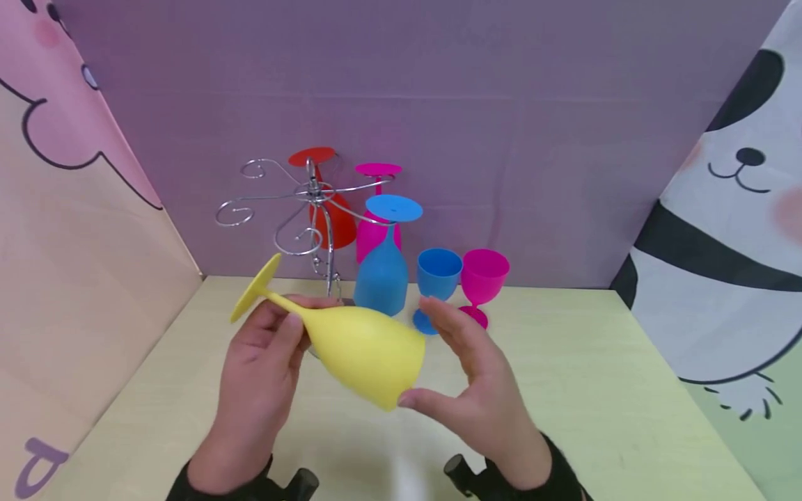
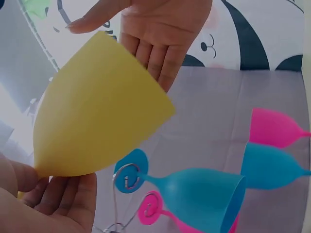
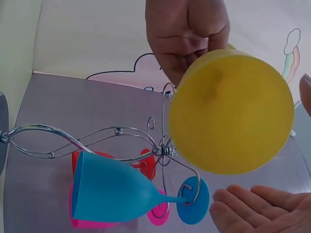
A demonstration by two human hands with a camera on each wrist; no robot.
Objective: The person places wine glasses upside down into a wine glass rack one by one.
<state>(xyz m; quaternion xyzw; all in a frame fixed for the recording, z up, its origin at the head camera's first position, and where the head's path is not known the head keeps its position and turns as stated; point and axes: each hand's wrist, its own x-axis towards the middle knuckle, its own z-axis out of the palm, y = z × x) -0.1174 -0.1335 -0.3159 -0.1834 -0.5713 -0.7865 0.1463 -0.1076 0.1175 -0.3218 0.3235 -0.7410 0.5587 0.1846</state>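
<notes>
A yellow wine glass (image 1: 366,351) lies tilted in the air, its bowl to the right and its round foot to the upper left. My left hand (image 1: 263,376) pinches the stem just behind the bowl. Around the rim end my right hand (image 1: 479,379) is spread, the thumb tip right at the rim and the fingers apart from the bowl. In the right wrist view the mouth of the yellow glass (image 3: 233,114) faces the camera. Behind, a blue wine glass (image 1: 382,278) hangs upside down from a silver wire rack (image 1: 316,191).
A red glass (image 1: 338,223) and a pink glass (image 1: 372,240) also hang on the rack's far side. A blue goblet (image 1: 438,275) and a pink goblet (image 1: 485,275) stand upright to its right on the pale table (image 1: 595,390). Some curled rack arms at the left hold nothing.
</notes>
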